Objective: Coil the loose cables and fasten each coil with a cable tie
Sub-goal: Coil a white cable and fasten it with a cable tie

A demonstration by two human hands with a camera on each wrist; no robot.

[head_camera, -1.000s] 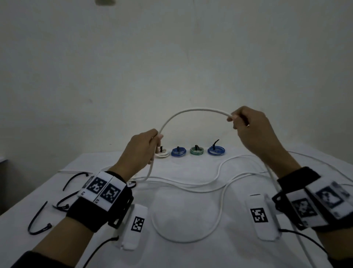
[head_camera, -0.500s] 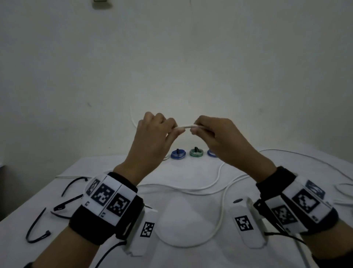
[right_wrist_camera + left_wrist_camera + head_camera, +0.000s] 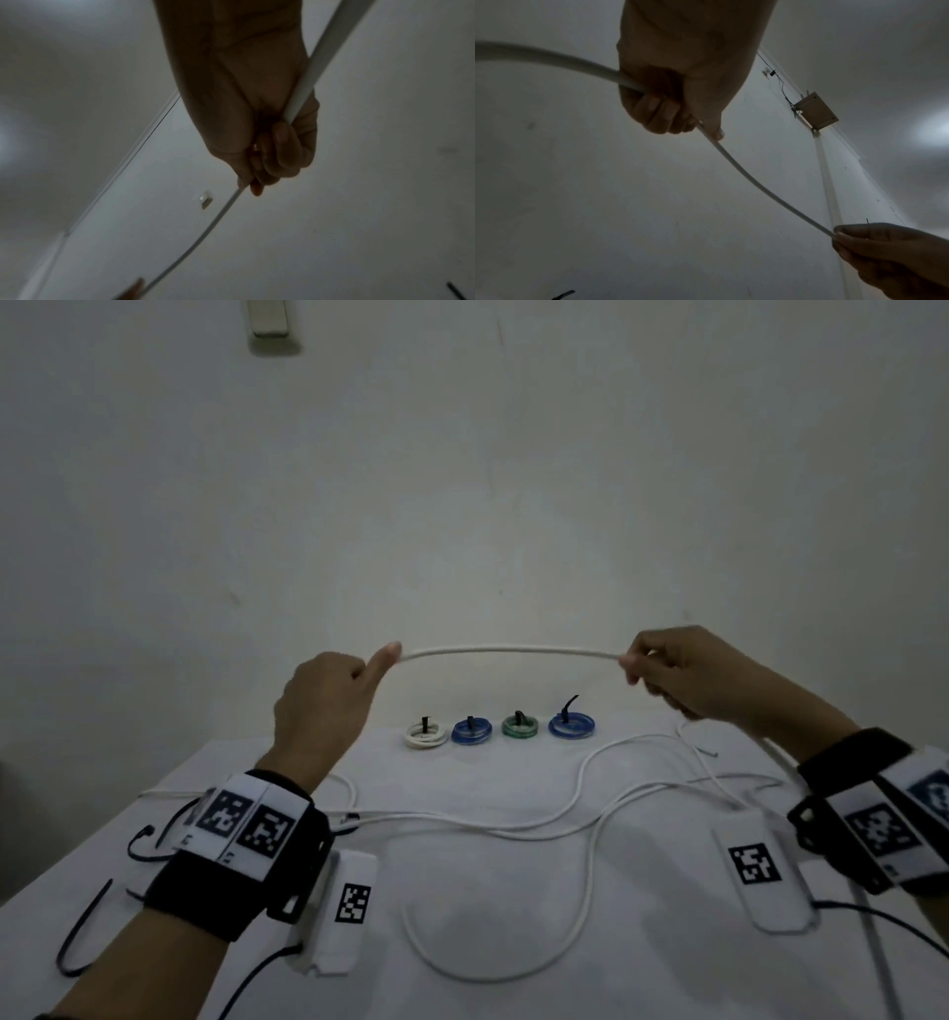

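A long white cable [image 3: 508, 651] stretches level between both raised hands above the table. My left hand [image 3: 328, 695] grips it in a fist, thumb along the cable [image 3: 757, 188]. My right hand [image 3: 683, 675] pinches the cable [image 3: 303, 91] with curled fingers. The rest of the cable lies in loose loops [image 3: 590, 819] on the white table [image 3: 488, 891]. Loose black cable ties [image 3: 82, 932] lie at the left edge.
Four small tied coils stand in a row at the back: white [image 3: 425, 735], blue [image 3: 471, 730], green [image 3: 519, 726], blue [image 3: 571, 724]. A wall rises right behind the table. A wall switch [image 3: 269, 318] sits high up.
My hands, close together half a second ago, have drawn apart sideways. The cable between them is now pulled out into a nearly straight span.
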